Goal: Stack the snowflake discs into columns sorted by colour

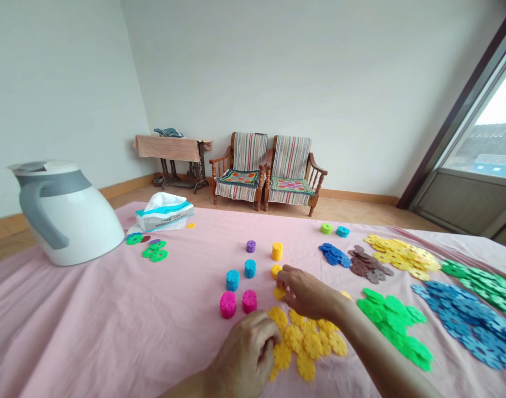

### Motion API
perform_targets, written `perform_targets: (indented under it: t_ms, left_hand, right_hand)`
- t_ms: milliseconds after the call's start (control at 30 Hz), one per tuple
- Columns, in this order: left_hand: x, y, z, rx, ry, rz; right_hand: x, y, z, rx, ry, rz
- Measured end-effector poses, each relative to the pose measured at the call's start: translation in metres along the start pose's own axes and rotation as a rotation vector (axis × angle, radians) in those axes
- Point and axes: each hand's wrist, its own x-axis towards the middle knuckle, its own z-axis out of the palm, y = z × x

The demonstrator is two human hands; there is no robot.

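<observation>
A loose pile of yellow notched plastic discs [305, 337] lies on the pink cloth in front of me. My left hand [247, 351] is at its left edge with curled fingers; what is between the fingertips is hidden. Bent over the far side of the pile, my right hand [305, 290] has its fingers pinched at a single yellow disc [279, 293], against a short yellow stack [276, 271]. Behind that stands a taller yellow stack [277, 251]. To the left are two pink stacks [227, 305], two light-blue stacks [232, 280] and a purple stack [251, 246].
Right of my arm spread green discs [391, 323], blue discs [468, 326], brown discs [367, 262] and more yellow discs [402, 255]. A white jug [79, 221] and a tissue box [165, 215] stand at the left. Two wooden chairs [292, 166] are beyond the table.
</observation>
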Motion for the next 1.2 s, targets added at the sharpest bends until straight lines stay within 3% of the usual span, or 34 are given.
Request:
perform_targets:
  t_ms: [167,433,533,667,833,1200]
  left_hand:
    - [-0.001,-0.001,0.001,0.01,0.001,-0.009]
    - [0.0,0.002,-0.002,-0.015,-0.022,-0.031]
    - [0.0,0.002,-0.002,-0.012,-0.019,-0.029]
    - [-0.001,0.003,-0.001,0.003,-0.006,-0.025]
    - [0.0,0.002,0.0,0.007,-0.005,-0.022]
    - [-0.002,-0.003,0.002,0.008,0.01,0.007]
  right_hand:
    - [0.001,-0.002,0.007,-0.024,0.036,0.024]
    - [0.002,-0.005,0.003,0.121,0.096,-0.017]
    - [0.009,0.006,0.003,0.329,0.216,0.126]
    - [0.019,0.026,0.008,0.786,0.455,0.426]
    - [0.022,0.03,0.015,1.207,0.487,0.591]
    - [0.03,0.028,0.022,1.198,0.407,0.719]
